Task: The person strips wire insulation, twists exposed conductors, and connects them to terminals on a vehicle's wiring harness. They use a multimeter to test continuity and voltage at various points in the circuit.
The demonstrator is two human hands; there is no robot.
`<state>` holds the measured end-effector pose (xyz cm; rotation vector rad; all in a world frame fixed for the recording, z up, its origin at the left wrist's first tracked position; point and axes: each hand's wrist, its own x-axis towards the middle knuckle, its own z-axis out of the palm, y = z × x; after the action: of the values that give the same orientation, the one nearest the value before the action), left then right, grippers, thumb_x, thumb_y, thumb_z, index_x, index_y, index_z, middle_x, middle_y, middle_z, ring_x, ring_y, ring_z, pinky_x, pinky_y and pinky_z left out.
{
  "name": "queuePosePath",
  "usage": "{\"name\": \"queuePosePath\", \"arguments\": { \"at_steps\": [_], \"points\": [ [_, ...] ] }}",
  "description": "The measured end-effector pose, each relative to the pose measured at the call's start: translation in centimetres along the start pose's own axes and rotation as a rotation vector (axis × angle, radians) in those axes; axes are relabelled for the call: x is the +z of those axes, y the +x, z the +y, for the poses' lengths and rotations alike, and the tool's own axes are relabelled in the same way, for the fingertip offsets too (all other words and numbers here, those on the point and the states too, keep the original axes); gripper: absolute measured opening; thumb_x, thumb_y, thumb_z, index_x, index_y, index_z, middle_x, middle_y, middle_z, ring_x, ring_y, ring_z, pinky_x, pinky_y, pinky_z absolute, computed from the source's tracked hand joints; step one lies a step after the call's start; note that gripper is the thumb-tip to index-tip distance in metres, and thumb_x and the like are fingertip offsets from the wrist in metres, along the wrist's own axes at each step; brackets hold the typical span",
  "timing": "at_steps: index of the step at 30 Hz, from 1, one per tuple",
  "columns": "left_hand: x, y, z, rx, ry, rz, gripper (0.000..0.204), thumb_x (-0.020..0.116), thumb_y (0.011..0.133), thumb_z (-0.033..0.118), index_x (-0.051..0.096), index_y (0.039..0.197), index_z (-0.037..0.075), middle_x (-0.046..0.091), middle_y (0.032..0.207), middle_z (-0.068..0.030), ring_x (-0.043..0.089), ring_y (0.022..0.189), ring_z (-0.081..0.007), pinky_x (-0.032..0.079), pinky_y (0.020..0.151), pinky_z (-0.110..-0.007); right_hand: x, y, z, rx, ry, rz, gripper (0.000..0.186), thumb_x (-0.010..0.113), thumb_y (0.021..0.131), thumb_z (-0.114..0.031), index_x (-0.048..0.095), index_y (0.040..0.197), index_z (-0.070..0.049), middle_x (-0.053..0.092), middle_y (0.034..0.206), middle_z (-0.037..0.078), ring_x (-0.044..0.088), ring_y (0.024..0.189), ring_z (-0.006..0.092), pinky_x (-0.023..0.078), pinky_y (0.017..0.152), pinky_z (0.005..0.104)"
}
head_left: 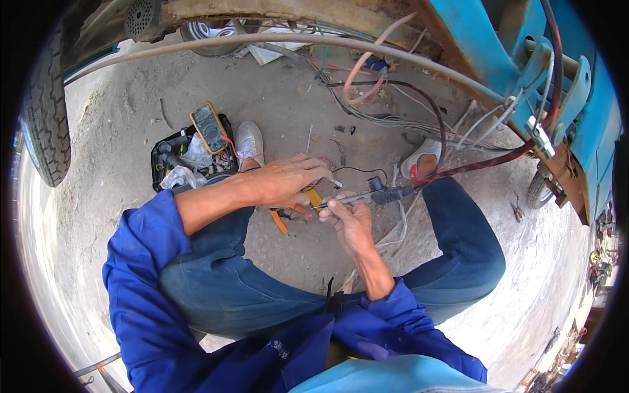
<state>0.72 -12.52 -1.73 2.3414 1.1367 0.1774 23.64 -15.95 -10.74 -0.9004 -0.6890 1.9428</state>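
My left hand (288, 183) is closed over a flat yellow object (314, 198), whose kind I cannot make out because the fingers cover part of it. Just to the right, my right hand (350, 219) pinches the end of a grey plug-like cable connector (386, 195). Its thin tip points left and meets the yellow object, or nearly so. From the connector a dark, red-streaked cable (472, 165) climbs to the blue machine frame. Below my left hand, orange-handled pliers (280, 221) lie on the ground. A thin black wire (360, 170) curves past my fingertips.
A yellow multimeter (208, 128) with a red lead rests on a black toolbox (157, 164) holding plastic bags and small parts. The blue frame (475, 39) and a long rusty bar (301, 39) hang overhead. Loose wires (386, 121) trail over the dirt. A tyre (46, 118) stands at left.
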Motion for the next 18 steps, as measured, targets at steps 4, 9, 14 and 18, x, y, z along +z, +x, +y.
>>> {"name": "queuePosePath", "arguments": {
  "at_steps": [4, 9, 14, 18],
  "points": [
    [1.1, 0.4, 0.1, 0.012, -0.088, -0.273, 0.041, 0.069, 0.095, 0.023, 0.058, 0.13, 0.004, 0.065, 0.124, -0.0187, 0.062, 0.119, -0.0406, 0.051, 0.096, -0.052, 0.0, -0.2, -0.6, 0.072, 0.072, -0.004, 0.016, 0.067, 0.099, -0.004, 0.057, 0.112, -0.004, 0.073, 0.097, 0.012, 0.076, 0.083, 0.0227, 0.065, 0.076, 0.0348],
    [0.6, 0.4, -0.2, -0.185, -0.085, -0.342, 0.038, 0.065, 0.098, 0.028, 0.06, 0.128, 0.007, 0.071, 0.108, -0.0197, 0.068, 0.103, -0.0429, 0.052, 0.086, -0.054, -0.2, 0.1, -1.7, 0.071, 0.11, 0.042, 0.021, 0.07, 0.097, -0.009, 0.057, 0.112, -0.001, 0.071, 0.099, 0.013, 0.075, 0.081, 0.0235, 0.062, 0.074, 0.0352],
    [-0.2, -0.1, -3.5, -0.324, 0.289, -0.344, 0.02, 0.068, 0.089, 0.015, 0.069, 0.105, 0.003, 0.073, 0.102, -0.0195, 0.07, 0.1, -0.0409, 0.054, 0.084, -0.051, -2.6, -1.0, -4.1, -0.061, -0.216, 0.168, 0.019, 0.072, 0.097, -0.01, 0.06, 0.108, 0.0, 0.07, 0.092, 0.011, 0.072, 0.074, 0.019, 0.056, 0.065, 0.0296],
    [-0.9, -1.1, -5.1, -0.172, 0.441, -0.228, 0.014, 0.067, 0.086, 0.008, 0.069, 0.097, 0.002, 0.073, 0.096, -0.0172, 0.071, 0.097, -0.0392, 0.056, 0.081, -0.049, -5.0, -3.0, -6.8, -0.081, -0.49, 0.211, 0.035, 0.074, 0.096, -0.012, 0.055, 0.121, 0.004, 0.069, 0.084, 0.01, 0.069, 0.071, 0.0163, 0.052, 0.063, 0.0267]
  ]
}}
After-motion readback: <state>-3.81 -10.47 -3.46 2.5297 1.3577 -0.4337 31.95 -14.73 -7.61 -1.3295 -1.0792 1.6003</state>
